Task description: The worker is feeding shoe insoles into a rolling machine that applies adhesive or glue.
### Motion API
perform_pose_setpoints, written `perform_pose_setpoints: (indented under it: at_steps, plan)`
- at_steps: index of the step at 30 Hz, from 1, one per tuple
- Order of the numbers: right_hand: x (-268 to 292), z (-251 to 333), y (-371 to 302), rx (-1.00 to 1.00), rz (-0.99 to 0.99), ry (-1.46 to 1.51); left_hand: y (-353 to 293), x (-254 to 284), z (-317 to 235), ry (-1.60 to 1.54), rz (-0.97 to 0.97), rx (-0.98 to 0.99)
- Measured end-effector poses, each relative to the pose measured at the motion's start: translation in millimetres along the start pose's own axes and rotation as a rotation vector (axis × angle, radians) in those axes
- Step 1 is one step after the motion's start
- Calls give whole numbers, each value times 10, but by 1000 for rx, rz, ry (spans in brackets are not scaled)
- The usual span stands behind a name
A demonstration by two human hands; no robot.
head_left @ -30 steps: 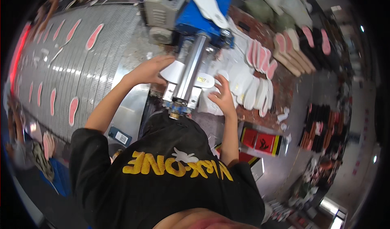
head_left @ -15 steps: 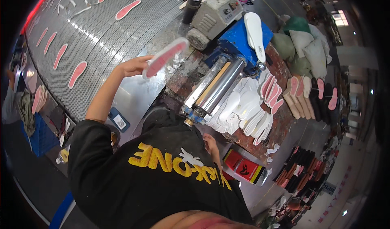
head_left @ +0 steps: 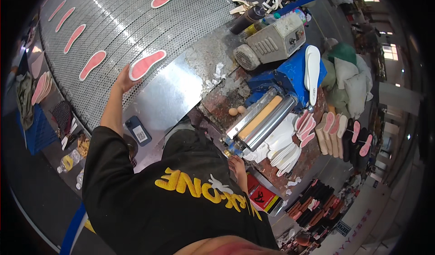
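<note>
My left hand is stretched out to the near edge of the mesh conveyor. It is closed on the heel end of a pink insole with a white rim, which lies over the mesh, pink face up. Part of the fingers is hidden behind the insole. My right hand is low beside the near end of a roller machine, its fingers loosely apart with nothing seen in them. White insole pieces lie fanned out beside the roller, with pink ones behind them.
More pink insoles lie along the conveyor. A phone rests on the metal sheet near my left forearm. A grey motor and a blue housing with white insoles on top stand beyond the roller. A red box is below my right hand.
My left hand has brought the pink insole from above the bench, left and down onto the conveyor's edge. My right hand shows a little more beside the roller. The view has shifted.
</note>
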State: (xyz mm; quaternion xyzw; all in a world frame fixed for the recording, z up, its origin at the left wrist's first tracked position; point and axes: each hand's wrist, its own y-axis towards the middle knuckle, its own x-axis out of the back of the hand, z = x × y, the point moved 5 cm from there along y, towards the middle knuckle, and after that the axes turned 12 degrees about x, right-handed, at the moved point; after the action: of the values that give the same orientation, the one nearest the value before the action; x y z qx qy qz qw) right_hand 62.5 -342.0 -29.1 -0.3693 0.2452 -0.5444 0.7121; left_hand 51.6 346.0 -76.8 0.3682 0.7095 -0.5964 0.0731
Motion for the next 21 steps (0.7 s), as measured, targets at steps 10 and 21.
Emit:
perform_pose_setpoints:
  at_steps: [10, 21]
  plan:
    - [-141, -475, -409, -18, -74, 57, 1162, -509, -517, -5, -83, -106]
    - [-271, -877, -830, -99, -270, 59, 2513, -1924, -917, 369, -177, -79]
